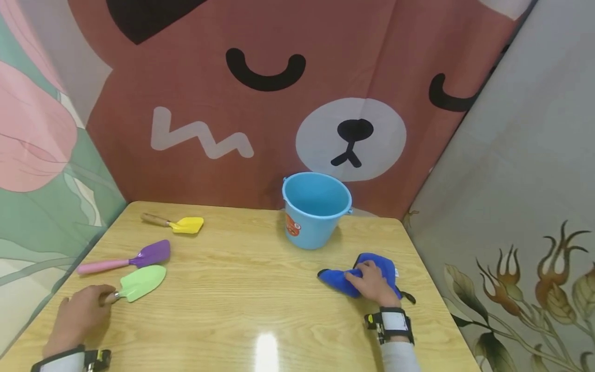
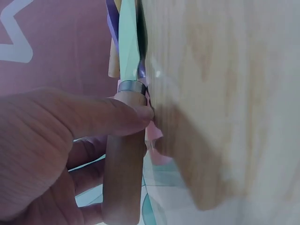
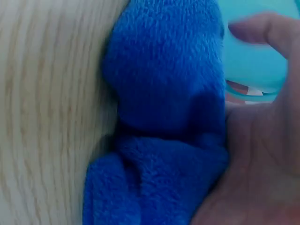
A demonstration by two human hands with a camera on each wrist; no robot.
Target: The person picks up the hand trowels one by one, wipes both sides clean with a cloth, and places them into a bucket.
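Observation:
My left hand (image 1: 81, 315) grips the wooden handle of a light green trowel (image 1: 141, 282) at the table's left side. In the left wrist view the thumb lies along the handle (image 2: 124, 173), just below its metal collar, with fingers behind. Over at the right, my right hand (image 1: 373, 284) rests on a crumpled blue cloth (image 1: 338, 281) with a dark loop at its edge. In the right wrist view its palm lies against the plush cloth (image 3: 164, 79), and one digit stretches out above it, off the fabric.
A purple trowel (image 1: 153, 253) with a pink handle lies just behind the green one. Farther back is a small yellow shovel (image 1: 187, 225). A light blue bucket (image 1: 309, 232) stands upright near the table's back edge, before a bear-print curtain (image 1: 195, 181).

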